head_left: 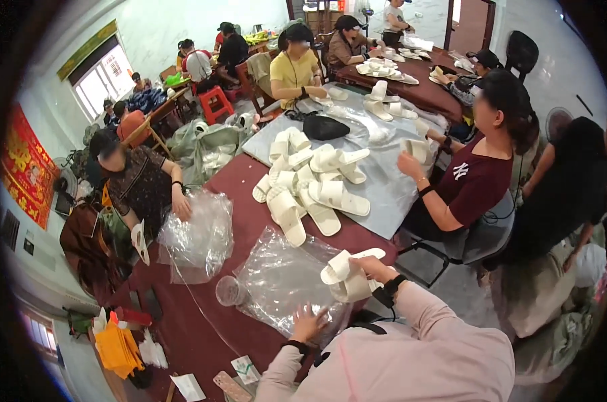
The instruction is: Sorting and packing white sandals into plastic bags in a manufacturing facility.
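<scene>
Pinching white slide sandals (350,288) in the right hand (378,269), near the edge of the red table (196,318); spreading the left hand (309,325) over clear plastic bags (276,268). Could drop a sandal from too loose a pinch, or crumple the bags by pushing too hard.

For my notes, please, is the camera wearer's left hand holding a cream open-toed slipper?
No, the left hand is spread open at the edge of the clear plastic bag.

bright, glare on plastic bag (282,276), bowed edges
</scene>
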`<move>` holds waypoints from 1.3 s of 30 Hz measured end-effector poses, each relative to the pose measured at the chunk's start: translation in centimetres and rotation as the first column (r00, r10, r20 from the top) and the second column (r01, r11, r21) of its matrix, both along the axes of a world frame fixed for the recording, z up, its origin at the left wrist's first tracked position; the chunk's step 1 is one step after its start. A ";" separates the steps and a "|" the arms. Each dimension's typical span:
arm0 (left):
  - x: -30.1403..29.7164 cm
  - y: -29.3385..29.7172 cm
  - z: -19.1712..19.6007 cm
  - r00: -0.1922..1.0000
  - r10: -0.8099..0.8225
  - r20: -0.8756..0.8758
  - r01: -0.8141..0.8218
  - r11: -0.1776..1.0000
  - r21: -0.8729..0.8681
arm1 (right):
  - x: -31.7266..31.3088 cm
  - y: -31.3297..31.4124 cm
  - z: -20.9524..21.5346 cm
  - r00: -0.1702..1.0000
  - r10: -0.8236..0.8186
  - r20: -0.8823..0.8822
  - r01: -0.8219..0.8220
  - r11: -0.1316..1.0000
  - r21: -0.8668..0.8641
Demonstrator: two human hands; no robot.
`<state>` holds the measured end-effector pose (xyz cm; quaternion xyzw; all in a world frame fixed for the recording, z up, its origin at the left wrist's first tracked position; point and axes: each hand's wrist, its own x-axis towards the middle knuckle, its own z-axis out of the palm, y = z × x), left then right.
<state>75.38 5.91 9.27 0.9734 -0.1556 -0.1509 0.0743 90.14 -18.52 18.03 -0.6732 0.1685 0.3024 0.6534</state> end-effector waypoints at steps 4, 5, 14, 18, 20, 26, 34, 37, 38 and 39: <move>0.0 -1.5 -1.3 0.984 0.118 -0.136 -0.110 0.992 0.064 | 0.7 -0.2 -1.0 0.993 0.104 -0.061 -0.108 0.991 -0.072; -0.2 -1.5 -2.2 0.983 0.162 -0.089 -0.161 0.987 0.020 | 0.8 0.0 -1.9 0.994 0.109 -0.007 -0.109 0.990 -0.089; 2.3 -3.6 -3.4 0.982 0.182 -0.042 -0.186 0.978 -0.096 | 4.7 0.2 -6.7 0.917 0.144 0.372 0.027 0.908 -0.417; 3.2 -4.9 -3.5 0.980 0.192 -0.052 -0.198 0.969 -0.147 | 6.1 -1.1 -7.0 0.898 0.291 0.330 -0.063 0.827 -0.559; 3.3 -5.0 -3.9 0.980 0.197 -0.014 -0.197 0.970 -0.144 | 7.2 -1.7 -6.8 0.889 0.355 0.289 -0.119 0.789 -0.603; 2.3 -4.2 -5.2 0.968 0.219 0.121 -0.188 0.955 -0.229 | 8.8 -2.9 -8.9 0.826 0.417 0.379 -0.164 0.822 -0.546; -3.3 -3.2 1.9 0.935 0.237 -0.265 -0.335 0.836 -0.435 | 10.3 -4.5 -11.5 0.941 0.338 0.023 -0.337 0.927 0.163; -5.9 -2.0 1.5 0.893 0.285 -0.349 -0.421 0.802 -0.423 | 10.0 -4.3 -8.4 0.912 0.406 0.061 -0.409 0.891 0.195; -6.1 -2.4 1.5 0.885 0.301 -0.356 -0.440 0.791 -0.425 | 10.5 -4.4 -10.5 0.943 0.331 0.009 -0.322 0.908 0.268; -6.0 -2.5 1.6 0.878 0.313 -0.363 -0.455 0.781 -0.427 | 10.8 -4.7 -12.3 0.966 0.253 -0.050 -0.223 0.916 0.333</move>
